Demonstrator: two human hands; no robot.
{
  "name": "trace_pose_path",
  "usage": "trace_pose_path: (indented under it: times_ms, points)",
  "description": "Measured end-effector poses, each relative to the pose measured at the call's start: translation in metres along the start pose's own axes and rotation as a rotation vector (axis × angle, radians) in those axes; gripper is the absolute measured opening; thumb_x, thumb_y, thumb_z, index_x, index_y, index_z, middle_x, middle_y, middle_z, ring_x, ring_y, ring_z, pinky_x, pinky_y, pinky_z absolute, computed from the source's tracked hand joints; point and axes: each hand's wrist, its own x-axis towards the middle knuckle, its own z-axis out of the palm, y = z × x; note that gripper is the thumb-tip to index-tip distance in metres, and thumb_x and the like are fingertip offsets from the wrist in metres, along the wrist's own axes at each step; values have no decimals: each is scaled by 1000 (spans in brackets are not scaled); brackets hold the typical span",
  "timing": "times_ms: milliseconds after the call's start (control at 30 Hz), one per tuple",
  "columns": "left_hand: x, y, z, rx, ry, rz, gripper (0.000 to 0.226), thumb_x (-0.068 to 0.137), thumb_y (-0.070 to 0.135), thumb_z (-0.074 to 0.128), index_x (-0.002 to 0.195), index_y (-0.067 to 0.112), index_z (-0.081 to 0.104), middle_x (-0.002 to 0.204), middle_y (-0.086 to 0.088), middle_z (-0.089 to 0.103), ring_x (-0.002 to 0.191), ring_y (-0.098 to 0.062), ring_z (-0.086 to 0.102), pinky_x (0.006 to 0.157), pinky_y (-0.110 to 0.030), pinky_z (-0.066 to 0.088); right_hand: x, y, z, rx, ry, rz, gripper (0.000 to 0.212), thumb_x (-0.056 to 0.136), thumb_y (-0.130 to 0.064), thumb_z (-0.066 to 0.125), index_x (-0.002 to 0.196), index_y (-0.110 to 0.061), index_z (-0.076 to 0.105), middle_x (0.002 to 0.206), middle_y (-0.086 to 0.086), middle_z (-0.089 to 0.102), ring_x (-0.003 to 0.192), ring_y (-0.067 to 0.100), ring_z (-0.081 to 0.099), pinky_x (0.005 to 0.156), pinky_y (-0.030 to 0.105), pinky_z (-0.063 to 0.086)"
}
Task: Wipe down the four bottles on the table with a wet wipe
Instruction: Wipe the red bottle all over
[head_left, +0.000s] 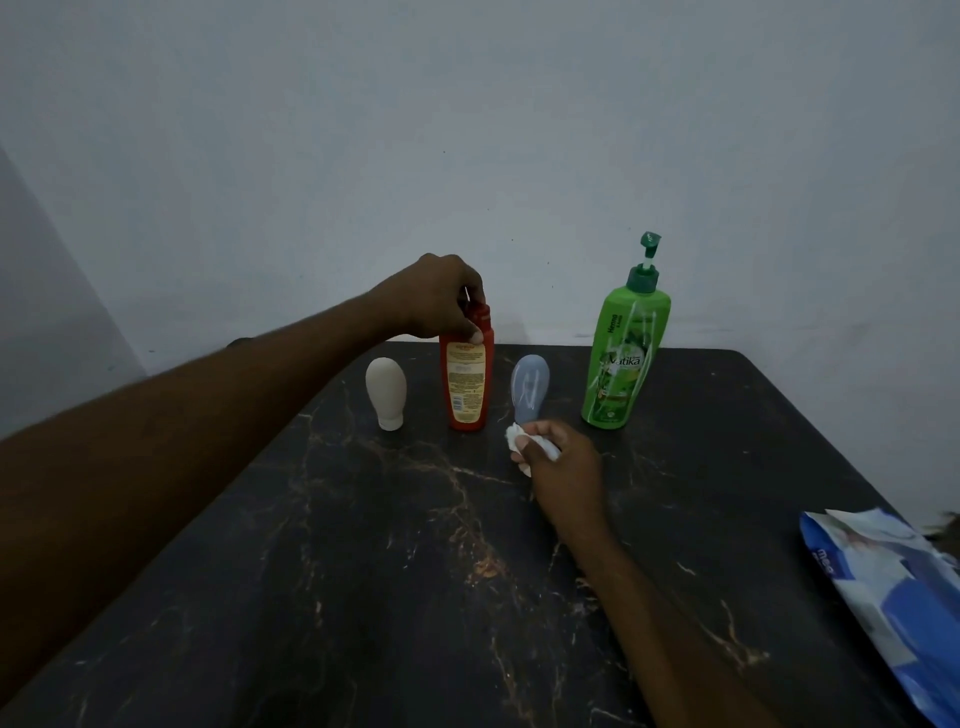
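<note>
Several bottles stand in a row at the far side of the dark marble table (415, 571). From left: a small cream bottle (385, 392) resting on its cap, a red bottle (466, 382), a small pale blue bottle (529, 387) on its cap, and a tall green pump bottle (623, 353). My left hand (441, 301) grips the red bottle's top from above. My right hand (558, 460) holds a crumpled white wet wipe (519, 441) just in front of the blue bottle's base, which it hides.
A blue and white wet wipe pack (888, 587) lies at the table's right edge. A plain grey wall rises directly behind the bottles. The table's far edge runs just behind the row.
</note>
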Motion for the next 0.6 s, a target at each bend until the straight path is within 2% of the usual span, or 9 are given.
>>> trace_pose_path:
  times_ms: [333,600]
  points:
    - [1,0,3,28,-27,-16,50,84,29,82,125,8,64,122,-12,67,95,-18,59,77,-29,47,1,3,1,28,3,-7,9,91,-25,68,99,-25,70,92,-5,73,86,10,70,79,41,61]
    - [2,1,4,28,-30,-35,51,83,31,83,125,10,63,124,-11,66,97,-19,58,81,-31,50,1,2,1,29,11,12,12,92,-24,67,103,-24,70,95,-5,73,87,8,70,79,38,61]
